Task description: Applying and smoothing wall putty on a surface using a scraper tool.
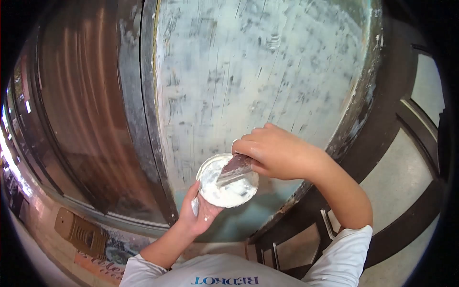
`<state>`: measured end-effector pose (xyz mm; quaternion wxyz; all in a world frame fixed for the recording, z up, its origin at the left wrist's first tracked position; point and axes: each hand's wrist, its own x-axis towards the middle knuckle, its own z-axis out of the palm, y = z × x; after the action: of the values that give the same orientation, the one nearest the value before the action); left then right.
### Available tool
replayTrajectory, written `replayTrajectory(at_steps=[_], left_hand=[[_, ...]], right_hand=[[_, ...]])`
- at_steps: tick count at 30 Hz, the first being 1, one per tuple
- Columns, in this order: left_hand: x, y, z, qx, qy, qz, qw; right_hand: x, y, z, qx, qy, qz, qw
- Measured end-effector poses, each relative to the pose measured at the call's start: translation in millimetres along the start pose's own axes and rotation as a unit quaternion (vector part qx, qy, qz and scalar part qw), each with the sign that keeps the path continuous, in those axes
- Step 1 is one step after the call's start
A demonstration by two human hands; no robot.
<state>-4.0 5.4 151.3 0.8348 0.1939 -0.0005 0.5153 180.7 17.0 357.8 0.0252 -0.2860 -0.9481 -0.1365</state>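
As you look down through the head view, the relation that counts is scraper to dish: the flat dark scraper (237, 165) lies over the round dish (202, 167), its broad edge low and its body slanting down and left from your right hand (272, 150). That hand is closed on the scraper from above and to the right, knuckles up, the grip end buried in the fingers. Your left hand (198, 213) carries the dish from its lower left, thumb by the rim, palm partly open to you; white smears on the skin. White paste (220, 196) coats the dish floor. Hard to say from this angle whether the scraper's edge touches the paste or sits just above it.

Beyond both hands, up the frame: a tall panel (263, 71), patchy white over grey, with dark streaks. The dish sits in front of its lower part, between you and the surface. Right hand is nearer the panel; left is nearer your body. Dark edging (356, 115) bounds the panel on your right, with dark woodwork (392, 143) and pale insets past it, behind your right forearm as seen here. To your left, a glossy brown panel (86, 105); low down that side, a brown plastic object (79, 232) near a printed mat (103, 265).
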Motion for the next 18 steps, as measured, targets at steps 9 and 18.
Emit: replayTrajectory(at_steps=[9,18], left_hand=[[12.8,10.7,28.8,-0.008,-0.026,0.003,1.0],[30.8,4.2,65.5,0.009,-0.057,0.016,0.998]], right_hand=[[-33.1,29.7,-16.9,0.122,0.067,0.037,0.99],[-62.9,75.0,-30.8,0.426,0.14,0.189,0.874]])
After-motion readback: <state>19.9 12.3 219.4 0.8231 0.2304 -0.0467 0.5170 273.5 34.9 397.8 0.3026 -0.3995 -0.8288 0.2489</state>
